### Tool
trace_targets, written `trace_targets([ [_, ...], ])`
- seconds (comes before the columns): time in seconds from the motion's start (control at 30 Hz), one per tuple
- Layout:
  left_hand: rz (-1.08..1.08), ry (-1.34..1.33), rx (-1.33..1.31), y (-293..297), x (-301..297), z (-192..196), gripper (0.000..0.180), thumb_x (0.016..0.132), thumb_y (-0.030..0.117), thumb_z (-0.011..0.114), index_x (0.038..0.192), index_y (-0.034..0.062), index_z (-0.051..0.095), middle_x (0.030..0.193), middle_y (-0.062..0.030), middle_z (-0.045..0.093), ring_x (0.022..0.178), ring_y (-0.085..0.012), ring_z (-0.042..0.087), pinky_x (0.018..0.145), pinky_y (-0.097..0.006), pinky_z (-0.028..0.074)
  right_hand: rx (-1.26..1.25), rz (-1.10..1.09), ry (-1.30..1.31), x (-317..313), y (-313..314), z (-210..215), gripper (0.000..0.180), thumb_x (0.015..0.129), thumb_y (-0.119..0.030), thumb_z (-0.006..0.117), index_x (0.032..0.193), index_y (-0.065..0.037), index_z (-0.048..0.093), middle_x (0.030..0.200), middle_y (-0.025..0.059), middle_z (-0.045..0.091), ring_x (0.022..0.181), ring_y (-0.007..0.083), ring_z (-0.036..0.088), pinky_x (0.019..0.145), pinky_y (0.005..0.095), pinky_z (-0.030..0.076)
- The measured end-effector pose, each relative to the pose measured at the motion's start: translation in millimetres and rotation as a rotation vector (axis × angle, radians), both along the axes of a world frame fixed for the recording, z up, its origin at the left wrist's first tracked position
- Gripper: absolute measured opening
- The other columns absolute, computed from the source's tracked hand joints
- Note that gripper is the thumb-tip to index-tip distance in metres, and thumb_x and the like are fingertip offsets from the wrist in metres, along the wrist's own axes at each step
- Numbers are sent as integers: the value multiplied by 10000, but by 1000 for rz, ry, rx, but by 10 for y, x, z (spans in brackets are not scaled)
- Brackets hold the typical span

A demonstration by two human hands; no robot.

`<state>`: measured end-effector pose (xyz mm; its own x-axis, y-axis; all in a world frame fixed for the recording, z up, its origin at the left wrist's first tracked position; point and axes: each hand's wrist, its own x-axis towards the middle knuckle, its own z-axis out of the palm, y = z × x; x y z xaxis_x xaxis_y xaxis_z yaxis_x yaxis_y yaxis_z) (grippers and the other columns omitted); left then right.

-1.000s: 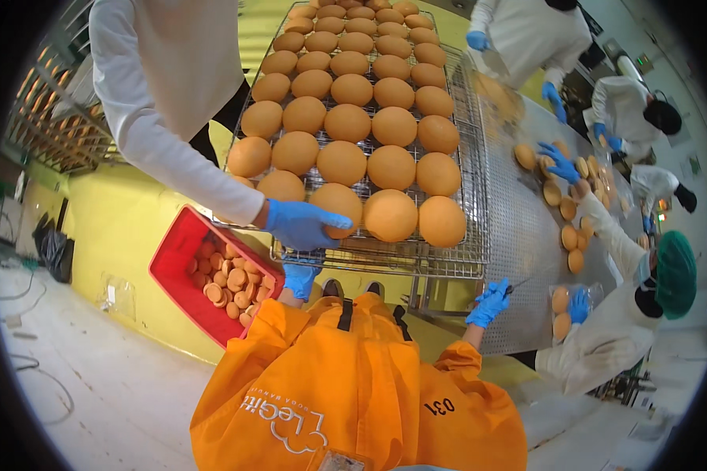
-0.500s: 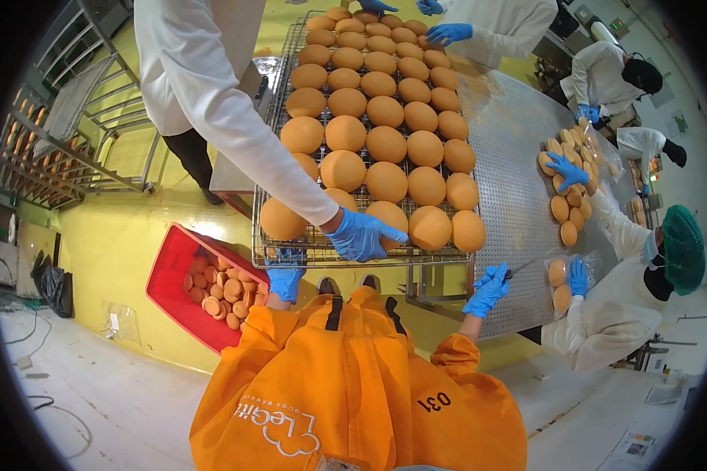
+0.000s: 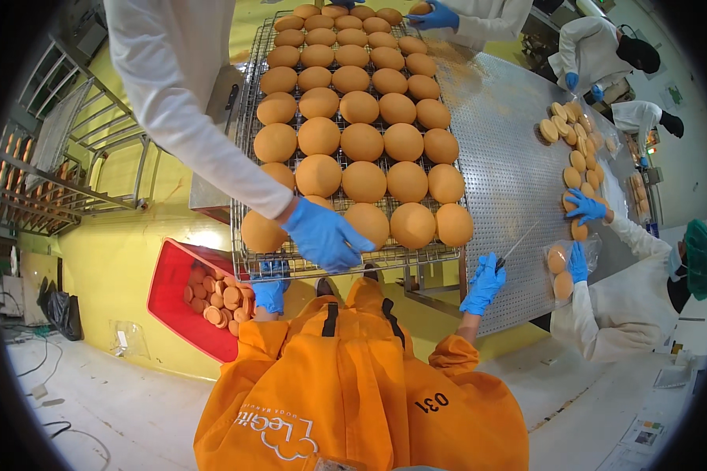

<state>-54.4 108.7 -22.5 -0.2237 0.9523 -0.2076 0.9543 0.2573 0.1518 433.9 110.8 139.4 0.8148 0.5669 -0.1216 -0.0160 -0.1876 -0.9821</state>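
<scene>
Rows of round brown buns [image 3: 361, 141] cover a wire rack [image 3: 346, 265] in front of me. At its near left corner my blue-gloved left hand [image 3: 269, 292] is closed on the rack's edge, the fingertips partly hidden behind the wires. To the right of the rack, my blue-gloved right hand [image 3: 483, 286] is closed around the dark handle of a long thin knife [image 3: 520, 243]. The blade points away to the right, over a perforated metal table [image 3: 495, 173]. A co-worker's gloved hand [image 3: 322, 235] reaches across the rack's near row from the left.
A red bin [image 3: 173, 306] holding flat round pieces [image 3: 221, 298] is on the floor at left. Beyond stands a metal rack trolley [image 3: 94, 141]. Co-workers work at the far end and right, where more rounds [image 3: 577, 149] and a clear bag [image 3: 559, 271] lie.
The rack and my left hand appear farther left in view. The co-worker's hand has lifted off a near-row bun. My right hand still grips the knife, its blade now plainer to see.
</scene>
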Motion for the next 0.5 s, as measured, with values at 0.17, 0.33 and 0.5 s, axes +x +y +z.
trace_targets([
  [0.17,142,-130,-86,85,-191,60,529,944,390,367,1396,120,422,1458,-93,387,1346,-256,361,1111,-472,251,-16,47,-36,76,301,-16,302,914,-337,604,790,-62,618,623,-5,544,460,67,408,391,250,332],
  [0.33,445,-458,-460,-45,-587,70,518,941,385,382,1378,114,443,1434,-103,409,1332,-259,374,1099,-464,272,-58,195,-119,296,672,78,256,910,-301,626,821,-62,632,670,-9,581,503,55,419,451,242,341],
  [0.5,1055,-1035,169,-153,-522,536,497,936,371,414,1352,104,471,1397,-111,437,1314,-267,389,1083,-452,299,-47,347,-96,621,1197,97,231,909,-253,632,824,-38,625,700,-1,596,543,61,438,483,238,354],
])
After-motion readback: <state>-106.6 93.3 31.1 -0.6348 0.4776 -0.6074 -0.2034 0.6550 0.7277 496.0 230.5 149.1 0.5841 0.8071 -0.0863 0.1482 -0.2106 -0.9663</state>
